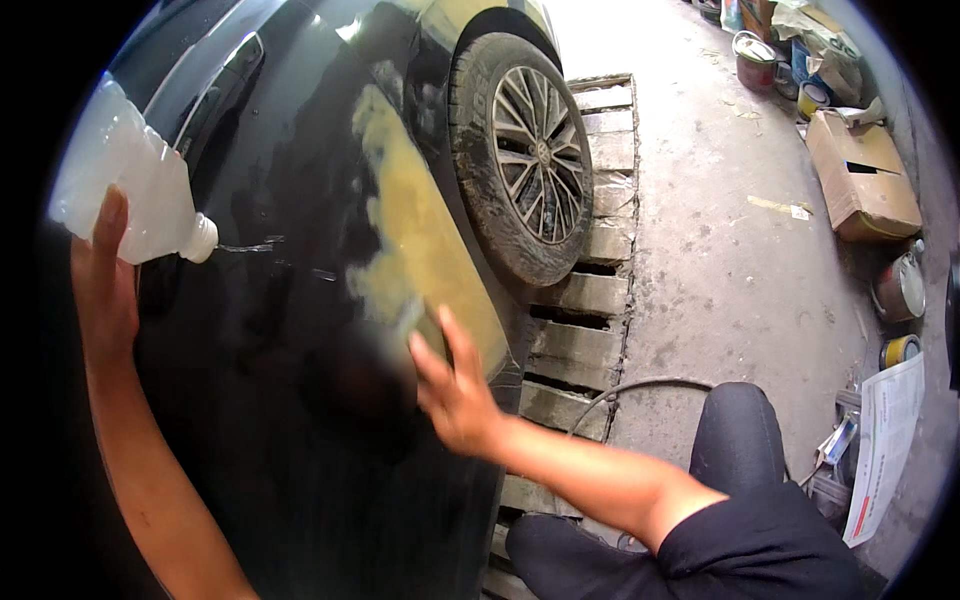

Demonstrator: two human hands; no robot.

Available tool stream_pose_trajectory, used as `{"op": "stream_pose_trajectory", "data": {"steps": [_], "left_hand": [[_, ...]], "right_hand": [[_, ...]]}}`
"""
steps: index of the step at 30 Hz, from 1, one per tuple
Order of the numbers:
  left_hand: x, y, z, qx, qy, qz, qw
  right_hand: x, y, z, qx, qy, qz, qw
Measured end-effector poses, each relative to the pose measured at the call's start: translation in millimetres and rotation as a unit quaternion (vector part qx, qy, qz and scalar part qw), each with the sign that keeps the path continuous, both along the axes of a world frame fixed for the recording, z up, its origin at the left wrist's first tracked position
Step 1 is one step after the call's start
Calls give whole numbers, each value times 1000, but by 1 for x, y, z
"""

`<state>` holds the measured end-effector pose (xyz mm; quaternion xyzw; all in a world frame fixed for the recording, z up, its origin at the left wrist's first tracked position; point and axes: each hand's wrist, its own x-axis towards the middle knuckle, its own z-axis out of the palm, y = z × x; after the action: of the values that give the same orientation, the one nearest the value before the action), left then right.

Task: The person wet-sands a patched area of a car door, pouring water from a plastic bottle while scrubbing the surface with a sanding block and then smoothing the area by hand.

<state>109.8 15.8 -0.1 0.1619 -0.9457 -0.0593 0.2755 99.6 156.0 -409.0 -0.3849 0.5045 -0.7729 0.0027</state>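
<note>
Gripping a white bottle in the left hand, tipped with mouth rightward, and pouring a thin stream of clear liquid beside the black car. Holding a small pad in the right hand, against the lower left edge of the yellow patch, near 1 wheel.

L hand up in grip, R hand lower, fingers fwd
</note>
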Motion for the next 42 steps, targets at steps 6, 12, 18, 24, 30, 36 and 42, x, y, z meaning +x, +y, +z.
{"op": "stream_pose_trajectory", "data": {"steps": [6, 12, 18, 24, 30, 36, 42], "left_hand": [[2, 0, 10, -11, 1, -14, 1000], [-7, 7, 11, 11, -15, -48, 999], [-19, 9, 0, 32, -22, -93, 995], [-28, 17, -3, 67, -50, -142, 986], [-45, 15, -17, 110, -59, -200, 972], [-31, 40, -5, 90, -53, -182, 978], [-35, 29, -13, 93, -45, -177, 979]], "right_hand": [[-23, -18, 30, -43, 21, -24, 999], [-54, -41, 70, -46, 18, -64, 997], [58, 18, -12, -81, 0, 16, 997], [-44, -33, 48, -4, -16, -49, 999], [86, 37, -2, -66, 10, 31, 997], [-10, -27, 53, -35, -11, -27, 999], [59, 17, 19, -66, 32, -7, 997]]}}
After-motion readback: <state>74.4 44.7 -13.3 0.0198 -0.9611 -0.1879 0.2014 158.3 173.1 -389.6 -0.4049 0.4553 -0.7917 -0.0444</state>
